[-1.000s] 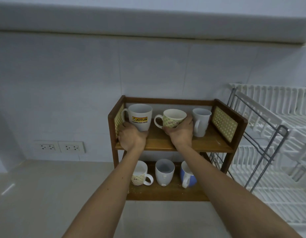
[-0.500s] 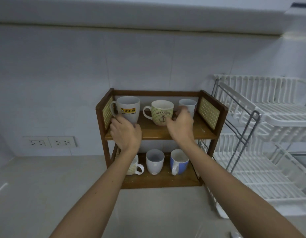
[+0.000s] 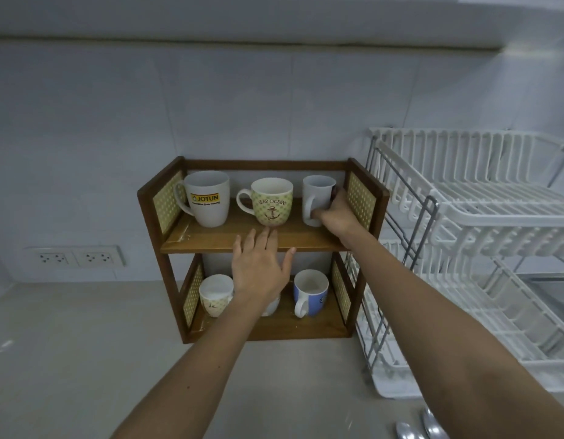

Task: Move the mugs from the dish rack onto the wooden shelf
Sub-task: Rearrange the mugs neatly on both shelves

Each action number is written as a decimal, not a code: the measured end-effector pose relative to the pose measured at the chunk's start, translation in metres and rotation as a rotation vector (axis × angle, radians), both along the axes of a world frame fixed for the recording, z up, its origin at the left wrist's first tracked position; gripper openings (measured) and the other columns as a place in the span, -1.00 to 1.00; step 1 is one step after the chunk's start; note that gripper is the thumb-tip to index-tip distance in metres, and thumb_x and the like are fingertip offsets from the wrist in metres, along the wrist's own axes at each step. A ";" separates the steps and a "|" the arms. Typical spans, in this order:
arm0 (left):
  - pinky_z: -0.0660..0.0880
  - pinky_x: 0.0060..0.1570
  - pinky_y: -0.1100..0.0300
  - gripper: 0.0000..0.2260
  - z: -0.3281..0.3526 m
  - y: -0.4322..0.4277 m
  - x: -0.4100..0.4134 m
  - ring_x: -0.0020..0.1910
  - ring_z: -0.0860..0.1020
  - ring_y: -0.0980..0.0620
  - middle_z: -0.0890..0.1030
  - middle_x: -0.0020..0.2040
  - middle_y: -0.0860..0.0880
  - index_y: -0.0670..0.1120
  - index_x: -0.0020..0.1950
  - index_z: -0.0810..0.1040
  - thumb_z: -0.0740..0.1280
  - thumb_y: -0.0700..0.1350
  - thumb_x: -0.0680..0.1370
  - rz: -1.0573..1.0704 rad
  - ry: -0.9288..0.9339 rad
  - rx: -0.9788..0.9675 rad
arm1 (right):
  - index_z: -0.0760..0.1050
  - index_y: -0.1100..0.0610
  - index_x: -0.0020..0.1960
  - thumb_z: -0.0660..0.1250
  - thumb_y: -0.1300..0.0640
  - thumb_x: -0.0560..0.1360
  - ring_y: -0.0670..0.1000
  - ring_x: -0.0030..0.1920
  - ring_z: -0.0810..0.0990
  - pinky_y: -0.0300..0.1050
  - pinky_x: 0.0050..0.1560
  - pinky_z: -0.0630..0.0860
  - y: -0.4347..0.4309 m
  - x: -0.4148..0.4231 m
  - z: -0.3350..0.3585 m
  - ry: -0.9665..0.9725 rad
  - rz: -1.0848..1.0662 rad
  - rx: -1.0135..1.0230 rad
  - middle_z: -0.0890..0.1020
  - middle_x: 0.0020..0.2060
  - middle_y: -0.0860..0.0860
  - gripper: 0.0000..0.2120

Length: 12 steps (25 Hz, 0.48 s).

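Observation:
The wooden shelf (image 3: 230,240) stands against the wall with two tiers. On the top tier sit a white JOTUN mug (image 3: 208,198), a green anchor mug (image 3: 271,201) and a plain white mug (image 3: 317,193). My right hand (image 3: 336,213) grips the plain white mug at its lower right side. My left hand (image 3: 260,269) hovers open in front of the top board, fingers spread, touching nothing. Below are a cream mug (image 3: 214,294), a blue mug (image 3: 310,291) and a white mug (image 3: 272,307) mostly hidden behind my left hand.
The white two-tier dish rack (image 3: 483,217) stands right of the shelf and holds no mugs that I can see. Two wall sockets (image 3: 75,257) sit at the left. Metal spoons (image 3: 423,427) lie on the counter at the bottom right.
My left hand let go of the JOTUN mug and pulled back to the right, open. My right hand left the anchor mug and moved right onto the plain white mug.

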<state>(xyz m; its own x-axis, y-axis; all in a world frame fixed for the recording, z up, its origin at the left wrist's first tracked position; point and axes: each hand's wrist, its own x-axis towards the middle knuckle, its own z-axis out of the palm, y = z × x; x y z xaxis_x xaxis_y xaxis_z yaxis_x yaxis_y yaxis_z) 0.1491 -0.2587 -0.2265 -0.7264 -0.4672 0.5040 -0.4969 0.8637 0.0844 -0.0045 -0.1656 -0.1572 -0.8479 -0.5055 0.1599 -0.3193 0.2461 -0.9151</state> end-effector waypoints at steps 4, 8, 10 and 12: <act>0.15 0.42 -0.10 -0.38 0.000 -0.001 0.002 0.43 0.31 -0.06 0.43 0.42 -0.05 -0.06 0.45 0.33 -0.10 0.27 0.56 0.002 -0.020 -0.019 | 0.22 0.10 0.40 0.52 0.16 0.34 0.11 0.27 0.46 -0.08 0.14 0.42 -0.007 -0.005 -0.007 0.000 -0.034 -0.017 0.48 0.27 0.10 -0.26; 0.13 0.43 -0.10 -0.36 0.001 0.000 0.005 0.46 0.25 -0.07 0.35 0.47 -0.06 -0.07 0.50 0.24 -0.10 0.28 0.55 0.005 -0.058 -0.021 | 0.22 0.13 0.42 0.56 0.05 0.29 0.15 0.33 0.43 0.04 0.29 0.39 -0.011 -0.003 -0.015 0.144 -0.227 0.030 0.43 0.34 0.14 -0.18; 0.09 0.44 -0.11 -0.35 0.002 0.001 0.005 0.49 0.21 -0.08 0.30 0.50 -0.06 -0.07 0.52 0.18 -0.11 0.28 0.55 -0.002 -0.070 -0.013 | 0.21 0.14 0.42 0.55 0.10 0.31 0.14 0.33 0.43 -0.05 0.25 0.37 -0.008 -0.004 -0.016 0.146 -0.167 0.006 0.44 0.33 0.14 -0.20; 0.04 0.46 -0.11 -0.32 0.002 0.000 0.005 0.52 0.13 -0.08 0.23 0.53 -0.06 -0.07 0.54 0.10 -0.14 0.30 0.54 -0.016 -0.084 0.008 | 0.24 0.14 0.40 0.51 0.18 0.34 0.12 0.31 0.45 -0.15 0.15 0.34 -0.003 -0.003 -0.016 0.153 -0.109 -0.003 0.49 0.29 0.11 -0.28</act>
<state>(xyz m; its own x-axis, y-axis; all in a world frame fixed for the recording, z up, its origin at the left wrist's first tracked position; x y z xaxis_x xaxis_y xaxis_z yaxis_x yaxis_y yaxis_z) 0.1542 -0.2590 -0.2245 -0.7736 -0.4590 0.4369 -0.4886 0.8711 0.0501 -0.0077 -0.1683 -0.1733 -0.8633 -0.4112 0.2925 -0.4263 0.2842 -0.8588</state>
